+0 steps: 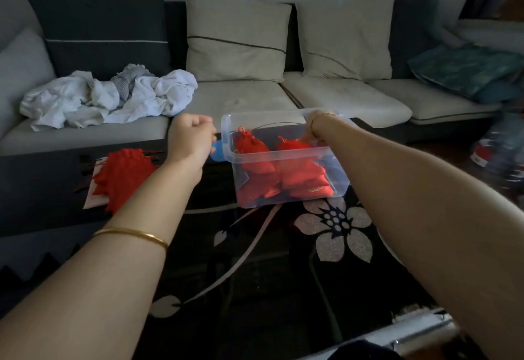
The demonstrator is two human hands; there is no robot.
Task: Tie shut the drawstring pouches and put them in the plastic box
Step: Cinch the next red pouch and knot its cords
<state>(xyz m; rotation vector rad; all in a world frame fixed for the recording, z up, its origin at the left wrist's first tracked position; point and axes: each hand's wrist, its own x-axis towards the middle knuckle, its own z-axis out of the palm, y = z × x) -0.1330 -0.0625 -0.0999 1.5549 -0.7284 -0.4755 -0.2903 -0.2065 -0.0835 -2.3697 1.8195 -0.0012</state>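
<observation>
Fingers (204,129) of the left hand (191,138) are curled tight at the left end of the plastic box (278,154), seemingly round its blue latch (217,154). The right hand (320,124) hooks over the far right rim, its fingertips mostly hidden. A grip at each end probably serves to steady or shift the box. The box is tilted, near the far edge of the table (283,274). Tied red pouches (300,175) lie inside. The untied pile (124,172) waits at the table's left edge, so there's more to do.

Pale sofa (340,95), dark cushion (99,27), crumpled white clothes (107,95) on its seat, black flower-patterned table (283,246)
</observation>
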